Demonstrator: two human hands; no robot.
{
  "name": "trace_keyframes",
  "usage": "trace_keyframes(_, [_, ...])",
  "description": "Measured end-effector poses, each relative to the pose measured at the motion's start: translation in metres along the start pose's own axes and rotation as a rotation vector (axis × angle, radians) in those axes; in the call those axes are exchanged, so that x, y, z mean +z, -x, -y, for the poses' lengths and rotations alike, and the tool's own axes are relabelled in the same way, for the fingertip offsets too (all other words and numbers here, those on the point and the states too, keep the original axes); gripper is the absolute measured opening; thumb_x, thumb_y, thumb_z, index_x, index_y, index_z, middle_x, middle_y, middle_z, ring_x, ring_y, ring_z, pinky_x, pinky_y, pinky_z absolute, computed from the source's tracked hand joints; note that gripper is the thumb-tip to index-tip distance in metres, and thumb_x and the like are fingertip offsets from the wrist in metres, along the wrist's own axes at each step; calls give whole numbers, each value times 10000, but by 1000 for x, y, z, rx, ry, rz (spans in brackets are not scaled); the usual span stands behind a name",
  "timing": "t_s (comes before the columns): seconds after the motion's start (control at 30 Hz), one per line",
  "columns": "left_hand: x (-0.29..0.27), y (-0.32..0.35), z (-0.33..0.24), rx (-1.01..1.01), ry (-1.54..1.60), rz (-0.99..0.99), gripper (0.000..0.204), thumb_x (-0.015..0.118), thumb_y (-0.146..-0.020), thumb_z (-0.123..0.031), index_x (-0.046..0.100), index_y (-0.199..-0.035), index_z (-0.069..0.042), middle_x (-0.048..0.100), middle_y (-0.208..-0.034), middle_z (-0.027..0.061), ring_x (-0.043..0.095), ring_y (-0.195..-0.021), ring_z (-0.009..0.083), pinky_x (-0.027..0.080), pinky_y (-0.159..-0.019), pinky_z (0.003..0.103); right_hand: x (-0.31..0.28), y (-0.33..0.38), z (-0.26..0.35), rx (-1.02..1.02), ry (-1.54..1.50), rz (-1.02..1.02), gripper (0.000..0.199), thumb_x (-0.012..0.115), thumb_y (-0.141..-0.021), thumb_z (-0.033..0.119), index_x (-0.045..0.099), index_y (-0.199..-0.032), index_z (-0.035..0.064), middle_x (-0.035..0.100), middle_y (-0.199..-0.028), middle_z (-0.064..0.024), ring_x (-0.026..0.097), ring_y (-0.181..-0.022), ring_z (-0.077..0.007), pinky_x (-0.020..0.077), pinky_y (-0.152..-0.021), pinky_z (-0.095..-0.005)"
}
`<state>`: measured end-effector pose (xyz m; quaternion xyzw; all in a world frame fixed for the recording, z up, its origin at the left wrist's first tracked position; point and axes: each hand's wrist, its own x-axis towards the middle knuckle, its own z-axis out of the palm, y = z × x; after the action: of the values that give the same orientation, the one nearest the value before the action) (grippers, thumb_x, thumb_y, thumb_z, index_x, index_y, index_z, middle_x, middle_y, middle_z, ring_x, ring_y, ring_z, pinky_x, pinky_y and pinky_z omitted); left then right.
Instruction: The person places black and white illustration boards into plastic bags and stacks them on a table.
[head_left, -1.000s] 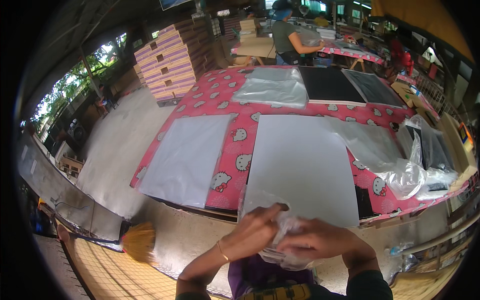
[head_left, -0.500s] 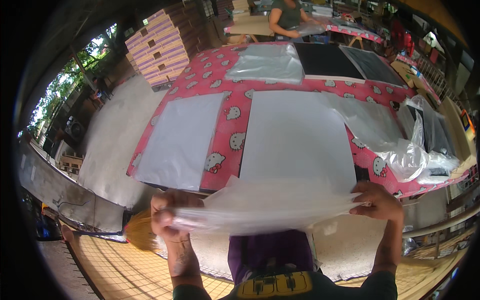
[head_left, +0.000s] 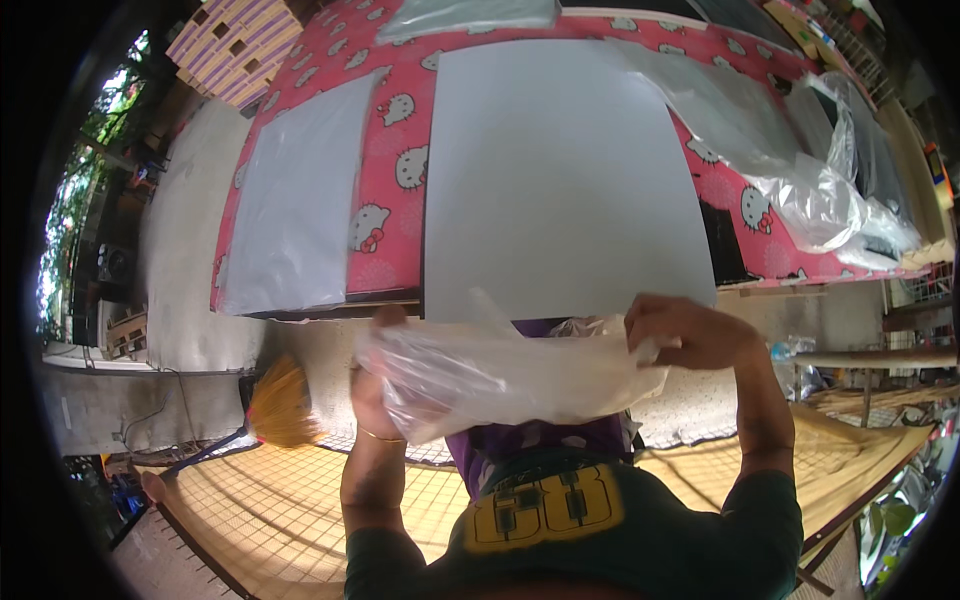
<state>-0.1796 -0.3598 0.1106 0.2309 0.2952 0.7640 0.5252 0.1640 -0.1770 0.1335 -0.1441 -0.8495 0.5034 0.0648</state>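
Observation:
A see-through plastic bag is stretched between my two hands, in front of my body and close to the table's near edge. My left hand grips its left end, with part of the fingers showing blurred through the film. At the other end my right hand pinches the bag between thumb and fingers. Just beyond it a large white sheet lies flat on the table, with dark edges showing at its left and lower right. To the left rests a white sheet in plastic.
The table has a pink patterned cover. Crumpled plastic lies on the right, and more plastic film at the back. Stacked boxes stand far left, a yellow broom on the floor near left.
My view has tipped downward, so the table sits higher and the person across it is out of sight. The bag has come closer to my body; my right hand has moved inward along it.

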Motion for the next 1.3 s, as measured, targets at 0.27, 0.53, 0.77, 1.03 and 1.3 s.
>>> trace_keyframes(0.27, [24,2,-7,315,-806,-295,505,414,-950,-435,529,-1151,13,597,-1090,163,640,-842,247,559,-705,408,12,15,3,-80,-134,39,215,714,-804,138,600,-949,27,590,-970,-98,582,-919,-282,470,-781,-364])
trace_keyframes(0.53, [-4,-16,9,-554,-706,376,495,647,-849,-310,550,-1144,75,648,-1010,174,627,-948,265,518,-839,371,16,46,-48,-226,-1322,-250,587,608,-862,490,510,-1205,24,637,-858,-116,625,-788,-245,503,-732,-360])
trace_keyframes(0.77, [-17,-17,16,-743,-469,-266,450,556,-905,-381,550,-1109,20,626,-936,99,620,-778,165,530,-673,318,43,64,-102,422,-685,-426,480,611,-881,397,572,-1225,65,608,-1130,-105,611,-908,-236,469,-866,-380])
trace_keyframes(1.03, [-3,-39,17,-95,-190,-288,331,553,-941,-243,556,-1176,-10,650,-1047,123,638,-932,235,544,-781,338,54,54,-116,-234,-1015,-507,550,581,-902,335,442,-1314,-2,523,-1208,-127,600,-919,-226,469,-930,-375])
trace_keyframes(1.3, [-40,-26,9,-830,-1099,804,463,725,-814,-316,628,-1107,29,687,-968,114,639,-829,188,505,-828,329,22,42,-79,61,-1271,-939,520,628,-874,247,462,-1288,-20,612,-1064,-129,607,-832,-173,498,-767,-334])
